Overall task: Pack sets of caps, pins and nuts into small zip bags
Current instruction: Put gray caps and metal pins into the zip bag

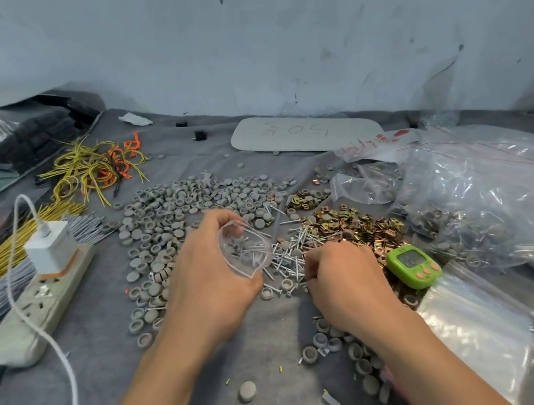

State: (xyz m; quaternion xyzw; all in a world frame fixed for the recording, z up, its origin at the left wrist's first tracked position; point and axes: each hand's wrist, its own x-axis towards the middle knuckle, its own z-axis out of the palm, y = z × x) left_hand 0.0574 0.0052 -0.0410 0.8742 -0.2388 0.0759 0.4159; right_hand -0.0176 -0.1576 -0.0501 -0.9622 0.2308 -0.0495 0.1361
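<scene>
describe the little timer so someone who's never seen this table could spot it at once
Find the big heap of filled clear bags on the right of the grey cloth. At its near left edge, between the right hand and the heap, beside the brass-coloured nuts, lies the timer. It is the only lime green thing, with pink buttons.

1 head-worn camera looks forward and down, close over the cloth-covered table [266,369].
</scene>
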